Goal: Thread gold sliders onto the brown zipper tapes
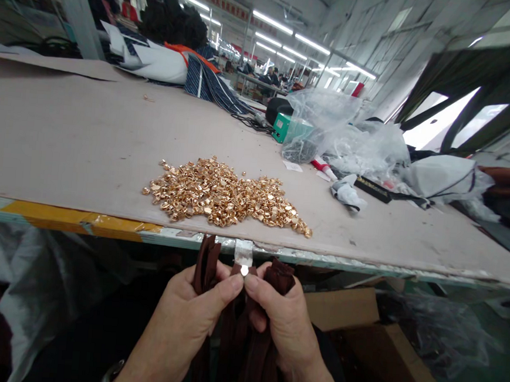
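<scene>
Both Hands Pinching at the Table's Edge

From my remote seat I am seeing the left hand (186, 312) and the right hand (284, 314) working just in front of the table (65, 129). The left fingers are gripping a folded dark brown fabric strip (206, 264), which is standing up between thumb and hand. The right fingers are closing around a thicker brown bundle (282, 277), with more brown fabric hanging below. Both thumb tips are meeting at a small bright metal piece (244, 270) (I cannot tell which thumb is bearing on it). That piece is sitting directly below a pale tab (243, 252) at the table's edge.

Beyond the hands, a spread-out heap of gold-coloured metal fittings (223, 194) is lying on the table near its front edge. Farther back, a green box (280, 127) is standing beside crumpled clear plastic (364, 144). Below the table, on the right, I am making out an opened cardboard box (420, 372).
</scene>
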Motion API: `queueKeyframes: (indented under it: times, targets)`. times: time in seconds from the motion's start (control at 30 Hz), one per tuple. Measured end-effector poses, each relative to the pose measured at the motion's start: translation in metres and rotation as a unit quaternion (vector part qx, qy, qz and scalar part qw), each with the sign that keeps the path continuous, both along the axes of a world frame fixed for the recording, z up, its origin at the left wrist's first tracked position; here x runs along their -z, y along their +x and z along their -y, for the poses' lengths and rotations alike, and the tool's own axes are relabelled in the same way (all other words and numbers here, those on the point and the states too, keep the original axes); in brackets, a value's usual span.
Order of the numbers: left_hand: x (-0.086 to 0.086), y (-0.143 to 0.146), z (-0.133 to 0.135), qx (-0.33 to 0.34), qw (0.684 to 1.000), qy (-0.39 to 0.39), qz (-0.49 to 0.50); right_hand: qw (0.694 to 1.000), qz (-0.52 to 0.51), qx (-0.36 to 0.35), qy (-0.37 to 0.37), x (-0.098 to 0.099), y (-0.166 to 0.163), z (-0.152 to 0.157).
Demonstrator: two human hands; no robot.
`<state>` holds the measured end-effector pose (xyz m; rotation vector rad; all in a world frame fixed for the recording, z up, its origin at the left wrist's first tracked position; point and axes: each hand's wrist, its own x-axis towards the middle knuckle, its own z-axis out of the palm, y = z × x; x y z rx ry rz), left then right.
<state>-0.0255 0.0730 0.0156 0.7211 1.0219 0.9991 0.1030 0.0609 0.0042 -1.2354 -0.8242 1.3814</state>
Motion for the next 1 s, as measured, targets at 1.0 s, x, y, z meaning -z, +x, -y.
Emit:
queueKeyframes:
  times: [1.0]
  targets:
    - [0.012,-0.004,0.002,0.006,1.000,-0.024,0.018,0.999,0.011,-0.030,0.023,0.004,0.010,0.001]
